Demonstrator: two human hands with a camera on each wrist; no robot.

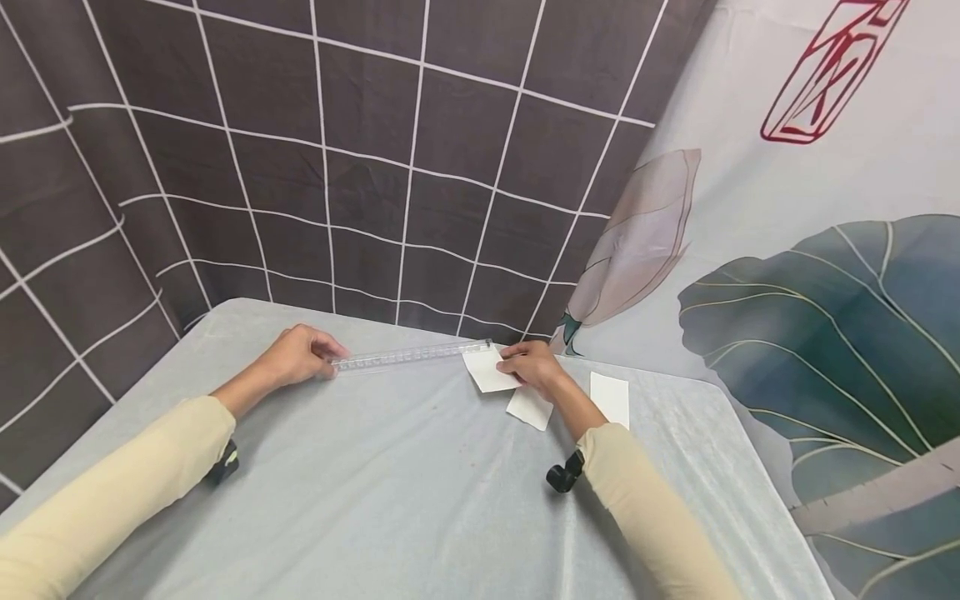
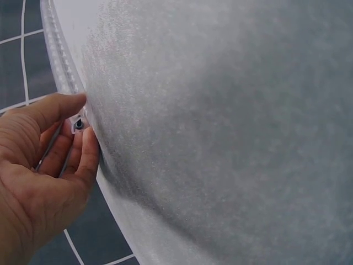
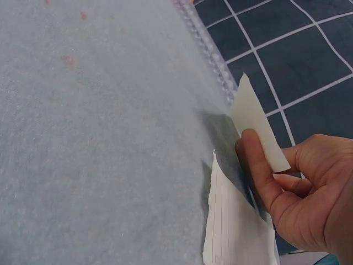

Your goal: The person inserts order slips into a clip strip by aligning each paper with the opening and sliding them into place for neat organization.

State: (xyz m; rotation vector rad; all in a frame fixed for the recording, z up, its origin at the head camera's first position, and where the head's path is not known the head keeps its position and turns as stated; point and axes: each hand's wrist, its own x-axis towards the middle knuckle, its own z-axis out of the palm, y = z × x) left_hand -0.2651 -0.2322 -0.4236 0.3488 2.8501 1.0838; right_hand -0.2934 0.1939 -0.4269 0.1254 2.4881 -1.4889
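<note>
A long, clear plastic tube (image 1: 408, 356) with a row of small shapes along it stretches across the far part of the table. My left hand (image 1: 302, 354) pinches its left end between thumb and fingers. A small dark plug (image 2: 79, 123) shows in that end in the left wrist view. My right hand (image 1: 531, 365) holds a piece of white paper (image 1: 489, 370), thumb on one face and fingers behind, as the right wrist view shows. This paper (image 3: 257, 118) is raised and slightly bent, overlapping the tube's right end in the head view. Beneath my right hand lies a second white paper piece (image 1: 531, 408).
A third white paper piece (image 1: 610, 398) lies right of my right hand. Pale grey cloth (image 1: 420, 500) covers the table. Behind it hangs a dark curtain (image 1: 375, 208) with white grid lines; a leaf-patterned cloth (image 1: 825, 333) hangs at the right. Each wrist wears a small black camera.
</note>
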